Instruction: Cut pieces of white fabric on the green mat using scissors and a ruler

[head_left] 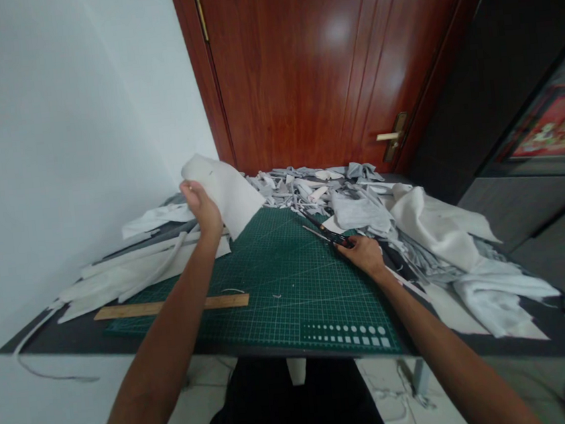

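My left hand (pixel 202 210) is closed on a limp sheet of white fabric (pixel 225 194), lifting it by one edge; it feels light and soft, best taken at a corner. My right hand (pixel 365 255) grips black-handled steel scissors (pixel 325 232) on a green gridded cutting mat (pixel 291 304). Pale grey offcuts (pixel 300 187) heap the dark worktop (pixel 64 336) before a red-brown wooden door (pixel 293 64).

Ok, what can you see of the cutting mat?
The green cutting mat is a flat rectangular sheet that looks like plastic, printed with a pale grid and, near its front right corner, rows of small squares and circles. It lies on a dark tabletop. Pale fabric scraps overlap its far edge, a wooden ruler lies across its left corner, and the scissors, held by the right hand, lie over its right side.
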`<act>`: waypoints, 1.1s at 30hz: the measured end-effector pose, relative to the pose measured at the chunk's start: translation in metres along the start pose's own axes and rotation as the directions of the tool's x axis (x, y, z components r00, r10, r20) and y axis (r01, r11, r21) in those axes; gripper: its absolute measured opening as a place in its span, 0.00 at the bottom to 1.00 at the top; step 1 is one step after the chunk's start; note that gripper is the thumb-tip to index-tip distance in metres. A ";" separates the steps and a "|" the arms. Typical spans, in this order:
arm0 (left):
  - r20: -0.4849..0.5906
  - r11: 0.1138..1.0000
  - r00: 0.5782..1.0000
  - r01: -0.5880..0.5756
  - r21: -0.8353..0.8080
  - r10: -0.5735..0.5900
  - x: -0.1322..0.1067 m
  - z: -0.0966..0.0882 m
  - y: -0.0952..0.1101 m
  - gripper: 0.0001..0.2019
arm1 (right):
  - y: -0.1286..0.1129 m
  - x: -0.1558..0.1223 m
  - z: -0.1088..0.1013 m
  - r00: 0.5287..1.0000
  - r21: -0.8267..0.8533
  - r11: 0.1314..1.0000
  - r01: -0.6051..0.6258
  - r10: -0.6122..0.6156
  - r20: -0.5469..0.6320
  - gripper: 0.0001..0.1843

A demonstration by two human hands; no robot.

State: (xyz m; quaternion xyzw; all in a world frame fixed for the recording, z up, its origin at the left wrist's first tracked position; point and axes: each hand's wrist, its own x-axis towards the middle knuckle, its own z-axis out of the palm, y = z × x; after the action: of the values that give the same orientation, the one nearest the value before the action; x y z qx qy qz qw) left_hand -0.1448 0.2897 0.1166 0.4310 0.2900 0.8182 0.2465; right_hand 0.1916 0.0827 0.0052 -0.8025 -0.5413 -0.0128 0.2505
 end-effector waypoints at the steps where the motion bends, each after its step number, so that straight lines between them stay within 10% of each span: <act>1: 0.075 0.991 0.990 -0.122 0.064 0.117 0.005 0.000 0.002 0.15 | 0.000 0.000 0.000 1.000 0.001 1.000 0.001 -0.001 -0.003 0.21; 4: 0.411 0.957 0.898 -0.241 0.161 0.157 0.002 0.006 0.000 0.20 | 0.001 0.000 0.000 1.000 0.006 1.000 0.004 -0.004 -0.007 0.21; 7: 0.702 0.959 0.712 -0.188 0.212 -0.015 -0.030 0.011 -0.019 0.21 | 0.000 -0.002 -0.001 1.000 -0.009 1.000 0.018 -0.018 0.002 0.21; 9: 0.858 0.955 0.470 -0.093 0.280 -0.206 -0.056 0.007 -0.037 0.22 | -0.001 -0.002 -0.001 1.000 -0.023 0.999 0.030 -0.030 0.001 0.21; 11: 0.874 0.944 0.402 -0.065 0.325 -0.273 -0.077 0.000 -0.055 0.23 | -0.002 -0.003 -0.002 0.999 -0.034 0.998 0.045 -0.045 0.000 0.21; 23: 0.790 0.922 0.477 0.163 0.352 -0.386 -0.073 -0.013 -0.084 0.36 | -0.019 -0.009 -0.016 0.925 0.086 0.924 0.373 -0.378 0.042 0.19; 28: 0.763 0.930 0.536 0.142 0.340 -0.361 -0.071 -0.016 -0.081 0.36 | -0.018 -0.010 -0.014 0.959 0.314 0.908 0.279 -0.283 -0.034 0.17; 33: 0.873 0.945 0.422 -0.096 0.311 -0.245 -0.094 -0.004 -0.069 0.20 | -0.016 -0.003 -0.017 0.997 0.675 0.734 0.077 -0.075 -0.032 0.28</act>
State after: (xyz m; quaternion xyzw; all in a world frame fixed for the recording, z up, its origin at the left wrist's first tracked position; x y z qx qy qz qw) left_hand -0.0903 0.2762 0.0145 0.8215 0.2576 0.3894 0.3274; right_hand 0.1807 0.0777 0.0250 -0.6343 -0.5412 0.1730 0.5243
